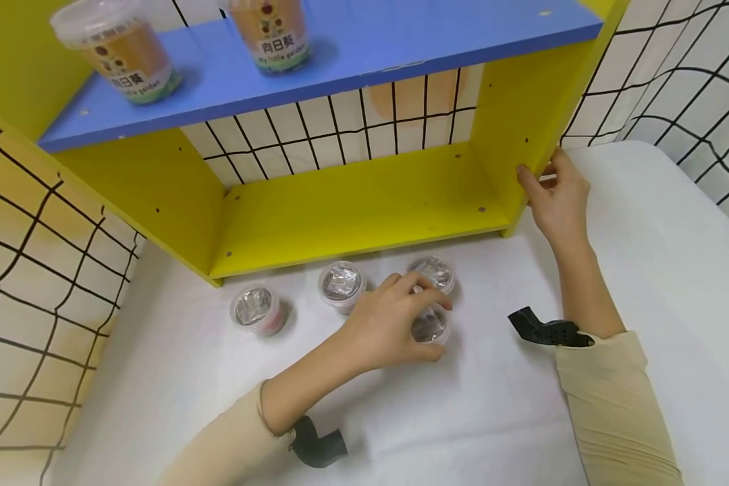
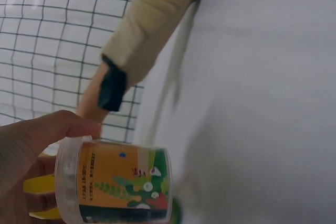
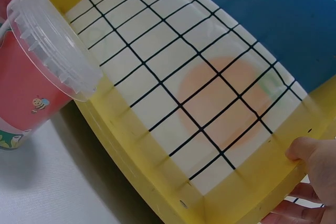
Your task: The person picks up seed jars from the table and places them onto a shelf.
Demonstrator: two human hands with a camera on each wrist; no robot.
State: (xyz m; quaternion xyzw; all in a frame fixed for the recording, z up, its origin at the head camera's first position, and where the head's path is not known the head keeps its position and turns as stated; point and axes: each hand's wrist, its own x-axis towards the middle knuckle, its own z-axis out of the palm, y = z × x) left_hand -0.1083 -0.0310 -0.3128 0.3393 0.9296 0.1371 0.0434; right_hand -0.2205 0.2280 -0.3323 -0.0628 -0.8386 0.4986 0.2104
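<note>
In the head view my left hand (image 1: 385,325) holds a lidded plastic cup (image 1: 430,327) by its rim, thumb on one side and fingers on the other. The left wrist view shows this cup (image 2: 123,182) side-on, with an orange label bearing leaves and flowers. My right hand (image 1: 560,202) grips the front edge of the right side panel of a yellow shelf unit (image 1: 364,202), thumb on its inner face. Near the left hand stand another lidded cup (image 1: 433,271), partly hidden by the fingers, and one more cup (image 1: 342,282). A pinkish cup (image 1: 256,309) stands farther left.
Two orange-labelled cups stand on the blue upper board (image 1: 401,40), one at the left (image 1: 127,61) and one nearer the middle (image 1: 273,37). Black wire grid (image 1: 30,283) surrounds the unit at left, back and right. A white cloth (image 1: 462,418) covers the table.
</note>
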